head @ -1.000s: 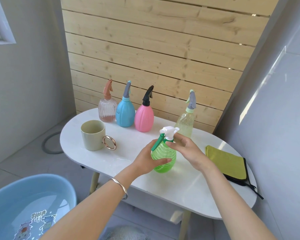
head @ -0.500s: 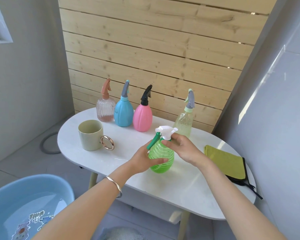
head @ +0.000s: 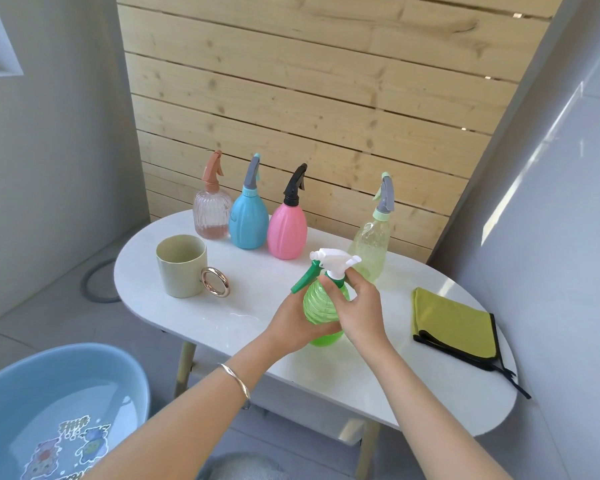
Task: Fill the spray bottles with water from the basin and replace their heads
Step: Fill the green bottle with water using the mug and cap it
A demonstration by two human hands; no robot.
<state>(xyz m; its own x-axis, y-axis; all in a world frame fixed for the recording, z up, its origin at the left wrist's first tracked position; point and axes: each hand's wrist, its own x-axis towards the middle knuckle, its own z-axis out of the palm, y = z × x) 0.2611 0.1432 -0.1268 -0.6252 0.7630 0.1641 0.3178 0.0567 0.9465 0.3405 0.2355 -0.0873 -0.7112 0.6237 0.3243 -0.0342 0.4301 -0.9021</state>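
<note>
A green spray bottle (head: pixel 318 304) stands on the white oval table (head: pixel 257 306), near its front middle. My left hand (head: pixel 297 322) grips the bottle's belly from the left. My right hand (head: pixel 359 306) curls round its neck, just under the white and green spray head (head: pixel 333 259). Along the back stand a clear pink bottle (head: pixel 211 216), a blue bottle (head: pixel 248 220), a pink bottle (head: pixel 287 228) and a pale yellow-green bottle (head: pixel 369 244), each with its head on. A blue basin (head: pixel 59 403) holding water sits on the floor at the lower left.
A beige mug (head: pixel 181 265) with a gold ring handle stands at the table's left. A folded yellow-green cloth (head: pixel 454 323) lies at the right end. A wooden slat wall runs behind the table and a grey wall stands close on the right.
My right hand has closed further round the green bottle's neck and moved over its front. The spray head has turned a little. The view has shifted slightly.
</note>
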